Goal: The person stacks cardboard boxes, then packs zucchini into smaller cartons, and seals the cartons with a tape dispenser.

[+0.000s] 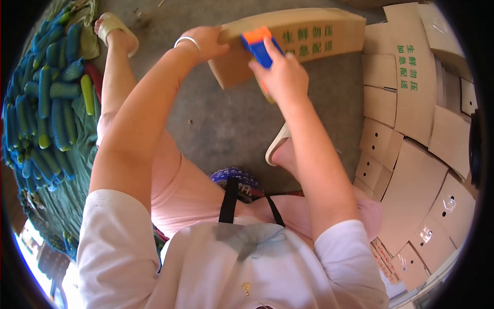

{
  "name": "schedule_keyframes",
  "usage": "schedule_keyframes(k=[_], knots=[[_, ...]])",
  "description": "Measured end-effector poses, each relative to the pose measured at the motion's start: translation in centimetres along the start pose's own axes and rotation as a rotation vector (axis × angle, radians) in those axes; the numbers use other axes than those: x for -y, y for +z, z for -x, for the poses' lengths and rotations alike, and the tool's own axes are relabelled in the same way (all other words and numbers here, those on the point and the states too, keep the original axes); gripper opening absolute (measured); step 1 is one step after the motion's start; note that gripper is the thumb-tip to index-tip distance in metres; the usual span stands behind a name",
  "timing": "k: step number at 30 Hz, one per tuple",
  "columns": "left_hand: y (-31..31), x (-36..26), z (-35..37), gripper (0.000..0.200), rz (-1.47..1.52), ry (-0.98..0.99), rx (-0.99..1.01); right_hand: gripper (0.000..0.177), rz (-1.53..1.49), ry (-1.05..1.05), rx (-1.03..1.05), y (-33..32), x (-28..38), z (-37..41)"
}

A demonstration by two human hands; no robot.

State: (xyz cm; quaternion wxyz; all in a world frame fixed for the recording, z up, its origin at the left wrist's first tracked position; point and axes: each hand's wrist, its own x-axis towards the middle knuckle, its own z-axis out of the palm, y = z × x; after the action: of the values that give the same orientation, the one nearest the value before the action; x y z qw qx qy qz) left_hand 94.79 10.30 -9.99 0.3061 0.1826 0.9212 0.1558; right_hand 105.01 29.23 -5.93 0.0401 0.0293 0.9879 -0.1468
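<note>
A long cardboard box point(327, 31) with green printed characters lies at the top centre, turned at an angle. My left hand point(206, 42), with a white bangle at the wrist, holds the box's near left corner, its fingers bent over the edge. In my right hand point(284, 74) is a blue and orange tape dispenser point(261, 47), held against the box's left end and printed side. My right fingers are wrapped round its handle. Whether tape runs onto the cardboard is too small to tell.
At the left, many green vegetables in blue net sleeves point(43, 98) are piled on green netting point(85, 149). Cardboard boxes point(417, 180) stand stacked along the right. My sandalled feet rest on the grey floor point(206, 123), one on each side.
</note>
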Motion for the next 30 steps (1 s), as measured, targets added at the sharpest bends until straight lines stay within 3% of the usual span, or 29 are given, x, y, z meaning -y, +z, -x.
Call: schedule_keyframes(k=[4,6,8,11,14,21,24,26,28,30], knots=[[1.6,-2.6,2.0,0.125,-0.359,-0.215,-0.199,0.064,0.034,0.026,0.146,-1.5,3.2,-5.7],[2.4,-1.5,1.6,0.131,-0.372,-0.207,-0.194,0.064,0.012,0.016,0.132,-1.6,3.0,-5.2],[2.6,-0.6,1.1,0.130,-0.316,-0.145,-0.284,0.065,-0.016,-0.127,-0.111,1.0,-0.1,-1.4],[2.8,0.8,0.2,0.131,-0.299,-0.145,-0.280,0.070,-0.044,0.031,0.023,2.5,-3.8,5.8],[2.9,2.2,-1.1,0.132,-0.275,-0.125,-0.236,0.068,0.087,0.051,0.106,6.0,-7.2,9.8],[0.5,3.5,-3.7,0.134,-0.248,-0.128,-0.156,0.067,0.083,0.189,0.333,8.4,-3.8,-1.2],[0.9,3.5,-3.8,0.135,-0.256,-0.135,-0.166,0.066,-0.002,0.219,0.440,8.7,-3.9,-3.7],[0.9,3.2,-3.4,0.135,-0.267,-0.126,-0.185,0.062,-0.164,0.360,0.548,8.1,-4.1,-4.9],[1.4,2.8,-2.7,0.134,-0.318,-0.115,-0.258,0.055,-0.164,0.368,0.530,8.3,-4.2,-5.6],[2.6,1.8,-1.1,0.133,-0.336,-0.084,-0.356,0.050,-0.089,0.240,0.711,5.8,-3.8,-5.2]])
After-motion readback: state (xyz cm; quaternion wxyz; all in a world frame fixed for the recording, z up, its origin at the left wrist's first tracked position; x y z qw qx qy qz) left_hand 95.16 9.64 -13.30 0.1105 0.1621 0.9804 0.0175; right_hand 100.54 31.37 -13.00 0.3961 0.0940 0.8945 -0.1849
